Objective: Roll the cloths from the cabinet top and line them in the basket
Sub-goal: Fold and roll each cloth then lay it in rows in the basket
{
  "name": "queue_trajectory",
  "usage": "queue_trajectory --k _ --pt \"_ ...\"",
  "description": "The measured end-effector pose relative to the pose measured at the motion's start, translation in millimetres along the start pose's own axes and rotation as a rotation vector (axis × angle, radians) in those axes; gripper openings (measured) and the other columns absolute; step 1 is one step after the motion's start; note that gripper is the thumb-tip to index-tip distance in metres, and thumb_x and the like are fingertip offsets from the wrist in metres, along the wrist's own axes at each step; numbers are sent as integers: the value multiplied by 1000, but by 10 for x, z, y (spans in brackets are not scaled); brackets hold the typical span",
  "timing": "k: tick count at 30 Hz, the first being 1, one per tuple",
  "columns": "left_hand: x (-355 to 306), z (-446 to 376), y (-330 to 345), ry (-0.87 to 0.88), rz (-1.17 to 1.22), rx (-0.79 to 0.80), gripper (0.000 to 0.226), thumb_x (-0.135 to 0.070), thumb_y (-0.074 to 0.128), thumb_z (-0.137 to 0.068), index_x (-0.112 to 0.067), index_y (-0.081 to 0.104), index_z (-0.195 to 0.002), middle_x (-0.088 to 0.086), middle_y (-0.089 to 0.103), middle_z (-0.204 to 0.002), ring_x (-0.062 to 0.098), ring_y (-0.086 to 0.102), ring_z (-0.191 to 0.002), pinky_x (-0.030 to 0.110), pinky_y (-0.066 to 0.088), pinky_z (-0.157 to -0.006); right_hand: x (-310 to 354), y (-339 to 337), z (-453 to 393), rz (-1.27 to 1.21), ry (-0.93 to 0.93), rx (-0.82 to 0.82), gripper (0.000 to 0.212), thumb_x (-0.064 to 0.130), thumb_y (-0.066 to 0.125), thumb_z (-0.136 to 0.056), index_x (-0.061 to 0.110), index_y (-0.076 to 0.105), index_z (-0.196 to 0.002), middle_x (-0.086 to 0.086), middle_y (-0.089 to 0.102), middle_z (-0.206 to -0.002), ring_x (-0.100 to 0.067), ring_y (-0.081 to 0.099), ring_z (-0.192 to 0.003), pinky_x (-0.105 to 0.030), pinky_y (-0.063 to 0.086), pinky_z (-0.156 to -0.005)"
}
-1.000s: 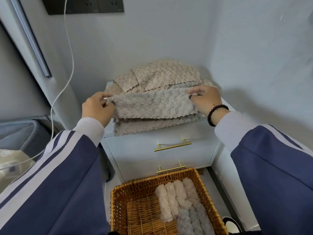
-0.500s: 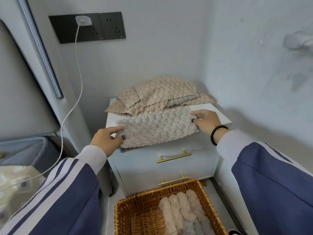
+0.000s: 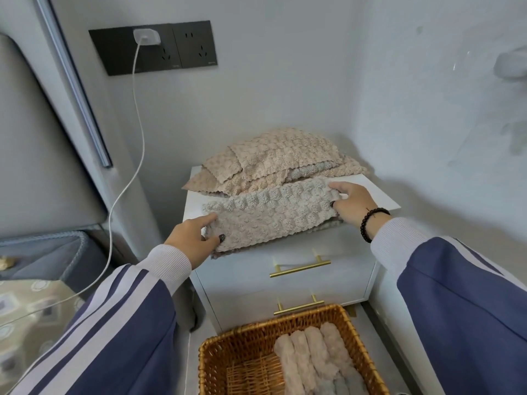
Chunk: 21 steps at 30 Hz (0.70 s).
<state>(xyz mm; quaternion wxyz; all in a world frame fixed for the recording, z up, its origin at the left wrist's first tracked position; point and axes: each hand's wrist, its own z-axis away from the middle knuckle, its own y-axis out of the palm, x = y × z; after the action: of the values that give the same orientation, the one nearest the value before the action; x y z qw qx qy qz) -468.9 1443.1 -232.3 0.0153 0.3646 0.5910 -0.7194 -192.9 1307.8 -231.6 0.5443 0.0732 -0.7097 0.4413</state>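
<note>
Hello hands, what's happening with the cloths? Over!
Left hand and right hand gripping folded grey cloth on cabinet top. Basket holds rolls. Nothing blocking.

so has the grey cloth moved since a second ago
Yes. The grey cloth came down off the cloth pile toward the cabinet top's front edge, folded over.

Head view, looking down, close over cabinet [image 3: 285,275].
</note>
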Motion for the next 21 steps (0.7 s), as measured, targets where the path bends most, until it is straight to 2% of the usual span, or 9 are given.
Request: queue_trajectory --k 2,3,5,7,11,13,16,19,21 --pt "-18 -5 7 4 -32 -20 55 -27 60 -93 -34 41 -144 4 65 -122 12 61 -87 21 44 -67 -10 18 -5 12 -1 -47 54 -7 45 -90 17 48 -139 -7 51 -138 -33 64 -86 -26 48 -56" --pt "-19 -4 5 3 -28 -30 55 -27 60 -92 -33 42 -144 4 62 -129 11 60 -89 22 44 -71 -5 31 -5 16 -5 -61 54 -7 45 -90 17 48 -138 -7 50 -140 -34 64 -93 -27 48 -57" --pt "-11 -11 -6 4 -19 -36 55 -27 61 -91 -31 43 -143 2 58 -135 13 62 -93 23 45 -78 1 52 -14 24 -25 -71 53 -5 46 -90 16 49 -138 -8 50 -139 -28 63 -82 -25 45 -52" --pt "-11 -19 -32 2 -45 -26 56 -28 63 -90 -30 44 -143 1 52 -142 20 62 -107 28 47 -87 7 55 -35 52 -32 -57 53 -3 48 -89 15 49 -138 -9 51 -138 -19 58 -73 -23 42 -53" --pt "-45 -29 -115 12 -129 -8 57 -30 68 -86 -26 49 -140 -2 47 -146 22 50 -128 30 42 -98 62 -13 -77 167 47 7 46 3 54 -86 13 55 -131 -7 56 -131 -21 58 -100 -25 45 -77" --pt "-53 -41 -167 7 -166 27 58 -32 71 -84 -25 51 -138 -4 52 -140 17 57 -120 29 43 -97 100 -52 -94 221 99 35 44 7 60 -85 11 56 -129 -5 57 -124 -22 58 -103 -25 46 -79" --pt "-78 -77 -273 -50 -255 64 59 -41 72 -79 -29 52 -133 -9 59 -127 11 71 -85 30 55 -82 151 -72 -70 372 121 8 44 12 64 -83 9 53 -125 -9 53 -126 -26 55 -107 -29 48 -83" --pt "-141 -131 -325 -57 -364 -132 47 -44 62 -83 -29 57 -128 -7 66 -114 18 64 -97 34 56 -80 176 -5 -49 405 25 -150 41 14 62 -80 11 54 -120 -13 40 -133 -32 53 -110 -42 50 -90" --pt "-221 -159 -258 -1 -291 -256 35 -34 53 -90 -27 60 -124 -7 68 -112 21 64 -95 37 55 -82 219 113 -27 431 -150 -220 36 14 58 -86 14 56 -122 -9 39 -134 -29 46 -119 -42 44 -97"
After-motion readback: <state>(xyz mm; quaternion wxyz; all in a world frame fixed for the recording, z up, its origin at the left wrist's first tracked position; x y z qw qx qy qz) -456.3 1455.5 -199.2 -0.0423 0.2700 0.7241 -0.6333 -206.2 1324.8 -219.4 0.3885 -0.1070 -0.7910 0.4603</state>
